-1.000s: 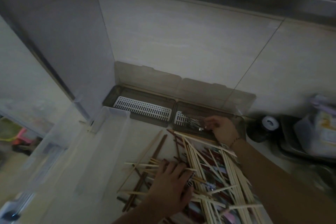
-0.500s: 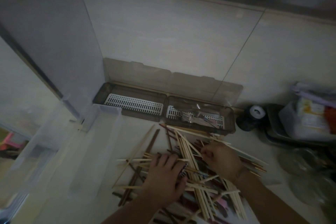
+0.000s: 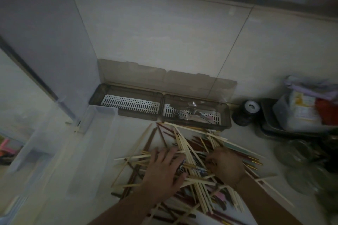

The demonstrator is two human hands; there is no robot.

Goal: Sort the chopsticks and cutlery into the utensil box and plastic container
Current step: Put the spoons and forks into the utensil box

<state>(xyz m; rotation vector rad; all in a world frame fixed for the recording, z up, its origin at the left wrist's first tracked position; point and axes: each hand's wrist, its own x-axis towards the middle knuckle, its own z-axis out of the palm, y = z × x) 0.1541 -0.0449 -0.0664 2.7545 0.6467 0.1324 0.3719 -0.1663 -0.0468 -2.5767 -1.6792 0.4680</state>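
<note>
A jumbled pile of pale and dark chopsticks (image 3: pixel 184 144) lies on the counter in front of me. My left hand (image 3: pixel 162 173) presses flat on the pile's left side, fingers spread. My right hand (image 3: pixel 226 166) is in the pile's right side with its fingers curled down among the sticks; what they hold is hidden. Behind the pile, against the wall, stands the brown utensil box (image 3: pixel 139 116). Its left compartment shows only a white grid, and several forks (image 3: pixel 182 113) lie in the right one. A clear plastic container (image 3: pixel 102 109) stands to the left.
The box's clear lid (image 3: pixel 164 76) leans open against the tiled wall. A dark jar with a white top (image 3: pixel 246 113) stands right of the box. Further right are a dark tray (image 3: pixel 268 129) with bags and glassware (image 3: pixel 296 153). A cabinet side rises at the left.
My right hand came back from the box's right compartment, where forks now lie, down into the chopstick pile. My left hand stayed pressed on the pile.
</note>
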